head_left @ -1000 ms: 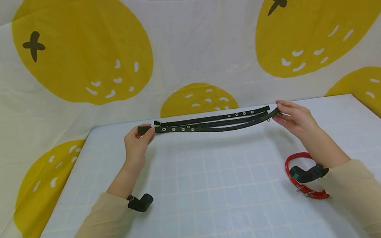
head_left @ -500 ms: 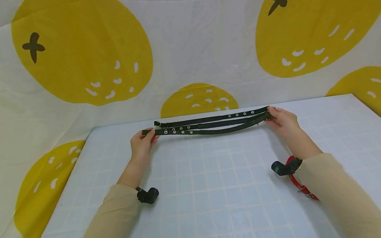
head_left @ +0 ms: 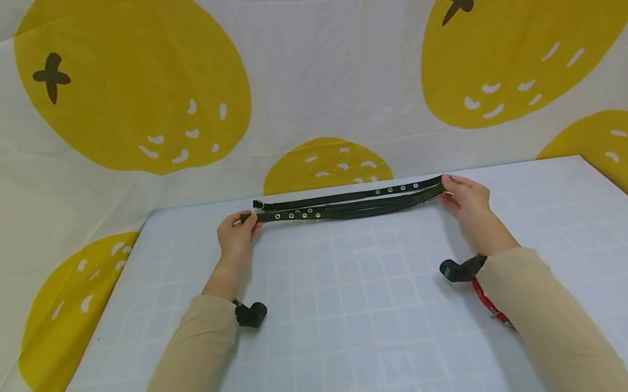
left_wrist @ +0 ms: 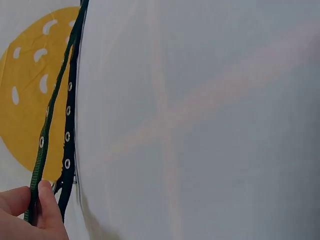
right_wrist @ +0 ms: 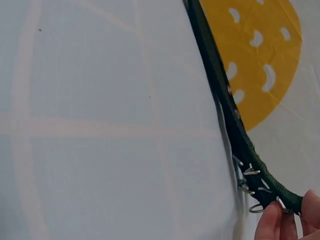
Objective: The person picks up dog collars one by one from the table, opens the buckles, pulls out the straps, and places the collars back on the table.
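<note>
A dark green collar (head_left: 286, 215) with metal eyelets stretches between my two hands near the table's far edge. My left hand (head_left: 233, 237) pinches its eyelet end between thumb and fingers. At the other end, my right hand (head_left: 468, 201) pinches the collar near its metal rings and buckle parts (right_wrist: 251, 171). Close behind it lie more dark collars, overlapping so that I cannot tell them all apart. The rearmost dark collar (head_left: 344, 197) shows a buckle at its left and several eyelets toward the right. The left wrist view shows the green strap (left_wrist: 42, 141) beside a darker eyelet strap (left_wrist: 68, 135).
A red collar (head_left: 488, 302) lies on the table, mostly hidden under my right forearm. The table (head_left: 356, 324) wears a pale blue checked cover. Behind it hangs a white cloth (head_left: 325, 60) printed with yellow fruit. A small black camera sits on each wrist.
My right hand has moved left with its collar end, and my left hand slightly right. The held collar now lies closer against the others. My right forearm covers more of the red collar.
</note>
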`<state>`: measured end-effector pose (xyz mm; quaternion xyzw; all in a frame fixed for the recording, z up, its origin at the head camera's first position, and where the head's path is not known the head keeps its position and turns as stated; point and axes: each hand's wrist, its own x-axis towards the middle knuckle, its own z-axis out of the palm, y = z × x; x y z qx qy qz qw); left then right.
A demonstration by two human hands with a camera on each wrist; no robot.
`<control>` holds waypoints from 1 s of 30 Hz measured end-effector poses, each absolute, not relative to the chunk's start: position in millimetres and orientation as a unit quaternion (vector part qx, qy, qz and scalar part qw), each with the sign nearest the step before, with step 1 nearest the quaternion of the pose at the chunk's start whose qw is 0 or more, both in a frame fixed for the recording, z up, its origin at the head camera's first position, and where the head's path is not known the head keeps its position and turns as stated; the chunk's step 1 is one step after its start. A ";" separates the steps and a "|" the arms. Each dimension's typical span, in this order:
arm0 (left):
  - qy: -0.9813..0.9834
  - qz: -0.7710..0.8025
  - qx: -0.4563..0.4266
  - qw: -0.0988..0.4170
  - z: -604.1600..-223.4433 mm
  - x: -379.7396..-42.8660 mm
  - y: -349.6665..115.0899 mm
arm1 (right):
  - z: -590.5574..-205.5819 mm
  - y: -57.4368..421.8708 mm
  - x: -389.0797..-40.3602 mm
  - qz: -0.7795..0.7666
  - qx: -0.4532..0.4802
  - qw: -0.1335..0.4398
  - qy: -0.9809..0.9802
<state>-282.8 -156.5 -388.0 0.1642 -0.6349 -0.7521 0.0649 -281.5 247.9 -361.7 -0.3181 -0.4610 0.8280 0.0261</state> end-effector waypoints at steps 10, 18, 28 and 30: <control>-0.695 -0.677 0.211 0.116 -389.1 -278.2 -152.2 | -367.0 247.9 -283.3 0.764 -0.362 0.011 -0.534; -0.690 -0.678 0.224 0.117 -393.2 -278.6 -152.9 | -374.6 252.5 -287.2 0.770 -0.363 -0.002 -0.525; -0.701 -0.661 0.239 0.117 -395.5 -278.4 -156.6 | -373.0 257.4 -289.1 0.769 -0.369 -0.032 -0.521; -0.696 -0.666 0.241 0.117 -395.0 -277.7 -157.4 | -371.0 258.2 -288.2 0.764 -0.372 -0.040 -0.526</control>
